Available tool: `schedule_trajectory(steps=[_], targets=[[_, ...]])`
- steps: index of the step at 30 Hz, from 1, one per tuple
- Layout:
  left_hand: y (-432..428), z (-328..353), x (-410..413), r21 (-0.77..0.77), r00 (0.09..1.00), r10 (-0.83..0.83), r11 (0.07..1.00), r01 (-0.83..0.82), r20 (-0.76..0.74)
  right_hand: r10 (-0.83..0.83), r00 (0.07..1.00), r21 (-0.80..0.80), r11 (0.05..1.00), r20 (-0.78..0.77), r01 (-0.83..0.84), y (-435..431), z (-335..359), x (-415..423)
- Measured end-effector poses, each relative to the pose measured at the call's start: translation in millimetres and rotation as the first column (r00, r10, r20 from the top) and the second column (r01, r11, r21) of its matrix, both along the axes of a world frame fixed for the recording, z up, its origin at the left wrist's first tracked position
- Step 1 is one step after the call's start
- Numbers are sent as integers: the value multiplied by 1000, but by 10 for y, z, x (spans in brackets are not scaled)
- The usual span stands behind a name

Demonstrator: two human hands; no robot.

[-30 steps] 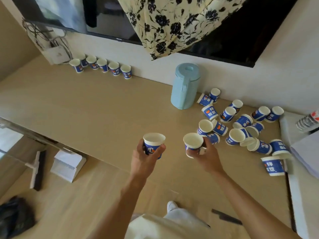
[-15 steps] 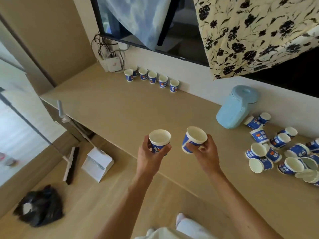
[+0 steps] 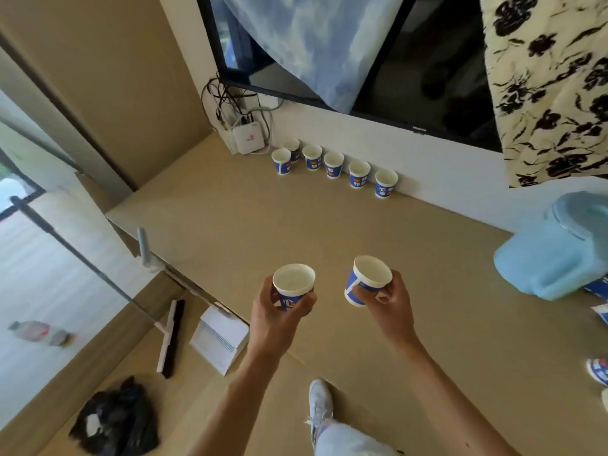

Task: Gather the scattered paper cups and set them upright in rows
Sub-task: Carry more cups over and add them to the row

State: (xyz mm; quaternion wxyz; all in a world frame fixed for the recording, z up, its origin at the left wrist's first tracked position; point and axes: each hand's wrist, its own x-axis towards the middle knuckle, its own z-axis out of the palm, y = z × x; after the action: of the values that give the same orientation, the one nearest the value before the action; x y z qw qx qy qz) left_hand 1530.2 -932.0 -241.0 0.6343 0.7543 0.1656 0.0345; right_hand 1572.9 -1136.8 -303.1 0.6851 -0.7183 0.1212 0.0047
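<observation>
Paper cups are held one in each hand above the near part of the matte, tan tabletop (image 3: pixel 230 232). The upright cup (image 3: pixel 293 284) is gripped by the left hand (image 3: pixel 276 317): its lower wall is enclosed between the thumb on the left and the curled fingers (image 3: pixel 306 301) on the right, and the round white rim is left free above them. The tilted cup (image 3: pixel 370 279) is pinched by the right hand (image 3: pixel 391 307), with its mouth leaned toward the right. Its blue printed side is pressed by the thumb, and its far side is wrapped by the other fingers just under the rim. Both cups are tapered and thin-walled, white inside and printed blue outside. Six standing cups (image 3: pixel 334 166) are lined up against the white wall, well apart from the hands. A smooth pale-blue jug (image 3: pixel 556 258) is seen at the right, with fallen cups (image 3: pixel 597 371) near it.
</observation>
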Motion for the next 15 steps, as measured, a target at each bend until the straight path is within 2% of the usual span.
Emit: schedule_trajectory(steps=[8, 15], targets=[[533, -6, 925, 0, 999, -19, 1000, 19, -41, -2, 999, 1, 1000, -33, 2, 526, 3, 868], [840, -449, 1803, 2, 992, -100, 995, 101, -83, -104, 992, -23, 994, -70, 102, 799, -189, 1446]])
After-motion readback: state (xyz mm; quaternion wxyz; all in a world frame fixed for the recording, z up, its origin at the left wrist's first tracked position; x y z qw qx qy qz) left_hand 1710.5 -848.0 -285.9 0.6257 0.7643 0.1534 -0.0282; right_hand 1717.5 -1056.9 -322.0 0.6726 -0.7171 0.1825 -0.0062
